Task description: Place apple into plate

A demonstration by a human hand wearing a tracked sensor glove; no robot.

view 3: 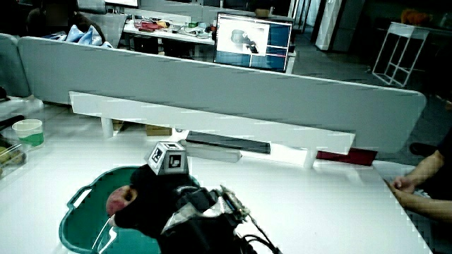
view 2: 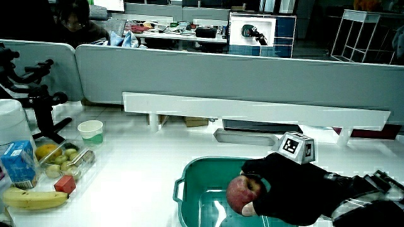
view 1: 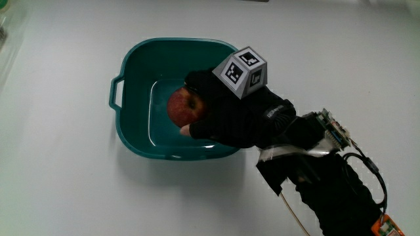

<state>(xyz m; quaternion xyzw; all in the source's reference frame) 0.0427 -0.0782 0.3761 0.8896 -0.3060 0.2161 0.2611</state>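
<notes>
Gloved hand (view 1: 239, 118) holds a red apple (view 1: 184, 107) inside a teal basin (view 1: 131, 69) on the white table (view 1: 59, 177).

The grip is clamped on the apple, fingers curled around it, the fruit low within the basin's walls; whether it touches the basin floor cannot be told. A patterned cube (view 1: 241, 72) sits on the hand's back. In a side view, a banana (view 2: 35, 198), a blue carton (view 2: 17, 164) and a paper cup (view 2: 91, 132) stand well apart from the basin.

Side view: hand (view 2: 291, 189) curled round apple (view 2: 240, 193), over teal basin (view 2: 189, 183). Banana (view 2: 35, 198), blue carton (view 2: 17, 164), fruit tray (view 2: 62, 157), cup (view 2: 91, 132) all well apart from basin.
</notes>
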